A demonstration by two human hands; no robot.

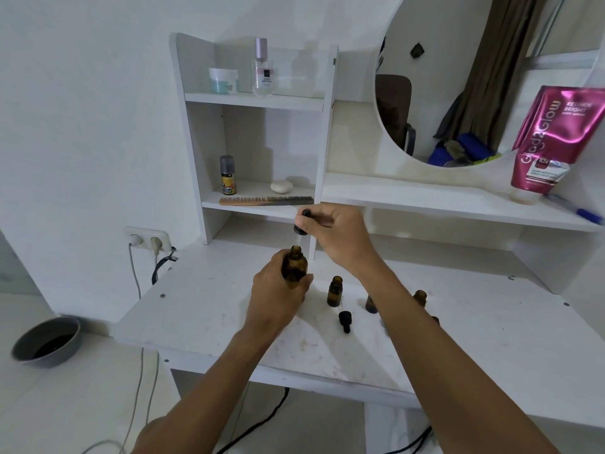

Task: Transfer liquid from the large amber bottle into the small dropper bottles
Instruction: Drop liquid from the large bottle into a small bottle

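A home bedroom vanity: round mirror (458, 77), comb (265, 200), perfume bottle (262, 73) on shelves.

The large amber bottle (294, 269) and the small dropper bottle (334, 292) look like smooth, glossy brown glass, the loose dropper cap (344, 320) matt black. The white surface (203, 309) is matt and faintly stained, the pink tube (556, 132) shines like foil, and the comb (262, 200) looks wooden.

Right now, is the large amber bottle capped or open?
Open: large amber bottle neck is bare; right hand holds the dropper above it.
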